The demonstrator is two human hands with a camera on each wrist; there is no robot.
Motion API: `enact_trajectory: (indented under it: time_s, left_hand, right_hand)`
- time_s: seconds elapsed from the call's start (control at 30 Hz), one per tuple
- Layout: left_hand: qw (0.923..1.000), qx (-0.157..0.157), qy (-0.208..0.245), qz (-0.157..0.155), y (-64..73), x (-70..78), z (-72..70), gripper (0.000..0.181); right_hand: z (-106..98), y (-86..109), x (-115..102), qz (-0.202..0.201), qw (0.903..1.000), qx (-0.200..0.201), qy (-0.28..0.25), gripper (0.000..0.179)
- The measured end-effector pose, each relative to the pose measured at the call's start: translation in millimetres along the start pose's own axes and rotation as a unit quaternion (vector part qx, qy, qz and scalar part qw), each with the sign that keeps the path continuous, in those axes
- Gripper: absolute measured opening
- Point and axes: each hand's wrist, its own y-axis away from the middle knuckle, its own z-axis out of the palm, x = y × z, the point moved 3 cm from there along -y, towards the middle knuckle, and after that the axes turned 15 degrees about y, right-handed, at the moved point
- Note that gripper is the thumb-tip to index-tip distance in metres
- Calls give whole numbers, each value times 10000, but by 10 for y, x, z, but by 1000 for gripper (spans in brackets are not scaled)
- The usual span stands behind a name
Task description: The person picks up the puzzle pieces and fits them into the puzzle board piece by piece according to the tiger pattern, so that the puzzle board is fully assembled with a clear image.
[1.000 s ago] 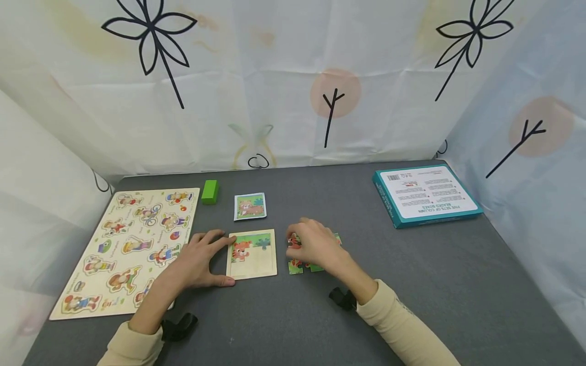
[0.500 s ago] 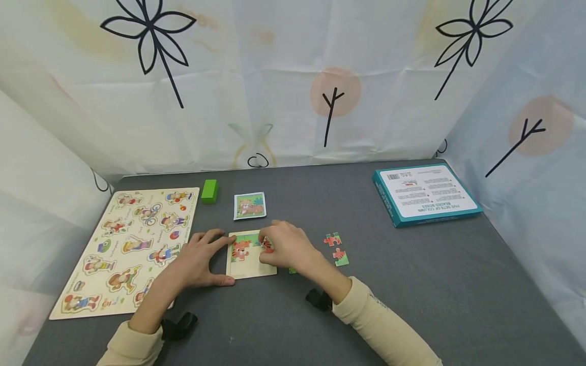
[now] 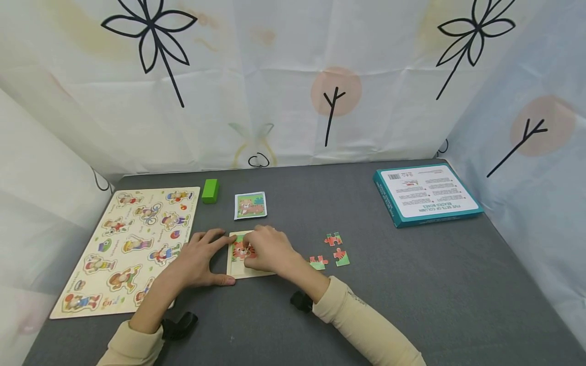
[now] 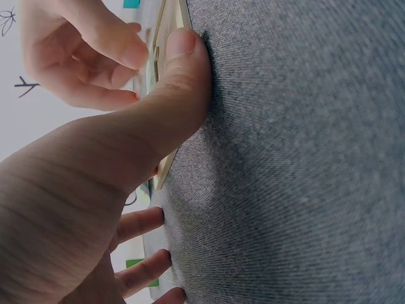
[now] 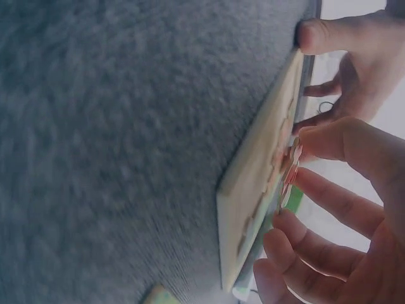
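My left hand (image 3: 197, 259) lies spread at the left side of a small wooden puzzle tray (image 3: 238, 270), its index finger on the far left corner and its thumb at the near one. In the left wrist view the thumb touches the tray's edge, and other fingertips rest on the cloth. Over the tray, my right hand (image 3: 271, 249) pinches a puzzle piece (image 5: 290, 176) between thumb and fingers, tilted just above the pieces in the tray. Part of an orange tiger picture shows there; the right hand hides the rest. Three loose puzzle pieces (image 3: 341, 257) lie right of the tray.
A picture card (image 3: 250, 205) with a matching scene lies behind the tray. Left of it stands a green block (image 3: 210, 191). A large wooden board with figures (image 3: 120, 254) covers the table's left side. A teal box (image 3: 428, 195) lies at the back right.
My right hand has picked up a puzzle piece from the loose group and carried it left over the tray. My left hand has stayed in place.
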Motion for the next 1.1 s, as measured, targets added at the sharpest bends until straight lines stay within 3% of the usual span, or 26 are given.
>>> enact_trajectory:
  time_s: [0.3,0.87,1.1]
  left_hand:
    - [10000,8,-1,15,-3,1,4,100]
    - [9999,94,-9,122,3,-7,-6,98]
    - [9999,62,2,85,5,-7,2,99]
  right_hand:
    - [79,-52,-18,66,9994,127,319,22]
    - [56,3,19,103,9992,183,328,17]
    - [51,21,46,221,9990,110,383,23]
